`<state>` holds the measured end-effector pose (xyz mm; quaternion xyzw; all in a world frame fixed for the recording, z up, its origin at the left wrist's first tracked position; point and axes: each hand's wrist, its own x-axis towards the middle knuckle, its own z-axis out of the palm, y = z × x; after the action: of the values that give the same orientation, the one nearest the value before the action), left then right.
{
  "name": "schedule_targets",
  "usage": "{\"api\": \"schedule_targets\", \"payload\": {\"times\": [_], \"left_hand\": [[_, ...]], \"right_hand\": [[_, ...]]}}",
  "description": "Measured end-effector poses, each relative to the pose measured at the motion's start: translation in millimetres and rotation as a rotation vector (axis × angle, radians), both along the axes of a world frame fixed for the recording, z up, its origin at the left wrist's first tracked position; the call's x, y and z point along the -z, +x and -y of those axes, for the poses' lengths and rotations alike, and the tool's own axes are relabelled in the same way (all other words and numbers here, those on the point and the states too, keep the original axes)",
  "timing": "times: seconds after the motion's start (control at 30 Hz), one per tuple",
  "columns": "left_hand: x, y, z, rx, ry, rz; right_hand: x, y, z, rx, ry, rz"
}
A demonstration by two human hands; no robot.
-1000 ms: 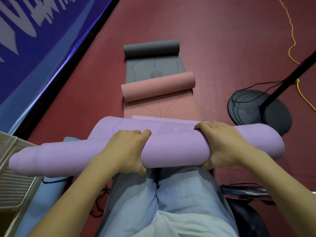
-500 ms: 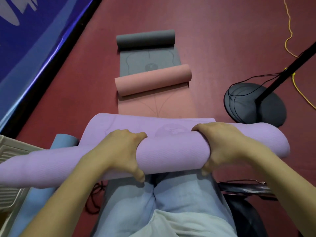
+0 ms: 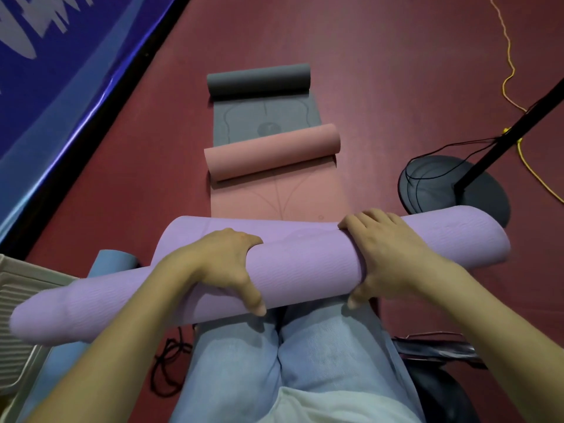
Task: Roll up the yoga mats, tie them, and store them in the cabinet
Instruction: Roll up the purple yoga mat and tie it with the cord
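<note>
We hold the purple yoga mat (image 3: pixel 305 267) across our knees with both hands, the roll lying crosswise and sticking out well past each hand. Our left hand (image 3: pixel 225 264) wraps over the top of the roll, fingers curled onto its far side and the thumb hooked under the near edge. Our right hand (image 3: pixel 384 254) grips it the same way, fingers over the top, thumb pointing down toward our jeans (image 3: pixel 305 355). A loose flap of the same mat lies flat just beyond our knuckles.

Ahead of our hands, on the red floor (image 3: pixel 381 87), the pink yoga mat (image 3: pixel 271 151) sits partly rolled, its unrolled part reaching toward us. Past it lies the grey yoga mat (image 3: pixel 259 80), also partly rolled. Beside our left forearm a blue rolled mat (image 3: pixel 113 264) pokes out from under the purple one. Beyond our right hand stands a black round stand base (image 3: pixel 433 184) with a pole and cables.
</note>
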<state>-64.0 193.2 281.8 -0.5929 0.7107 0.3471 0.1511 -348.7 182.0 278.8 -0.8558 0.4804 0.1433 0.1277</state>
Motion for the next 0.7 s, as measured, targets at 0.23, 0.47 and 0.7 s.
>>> {"api": "schedule_targets", "payload": {"times": [0.23,0.47,0.7], "left_hand": [[8.9,6.6,-6.9,0.020,-0.203,-0.053],[-4.4,9.9,-19.3,-0.071,-0.352,-0.125],[-6.4,-33.4,-46.6,0.199,-0.489,0.349]], "right_hand": [[-1.2,9.6,8.1,0.020,0.040,-0.025],[8.9,7.6,24.9,0.044,0.091,-0.003],[10.4,11.7,32.4,0.044,0.096,0.010]]}}
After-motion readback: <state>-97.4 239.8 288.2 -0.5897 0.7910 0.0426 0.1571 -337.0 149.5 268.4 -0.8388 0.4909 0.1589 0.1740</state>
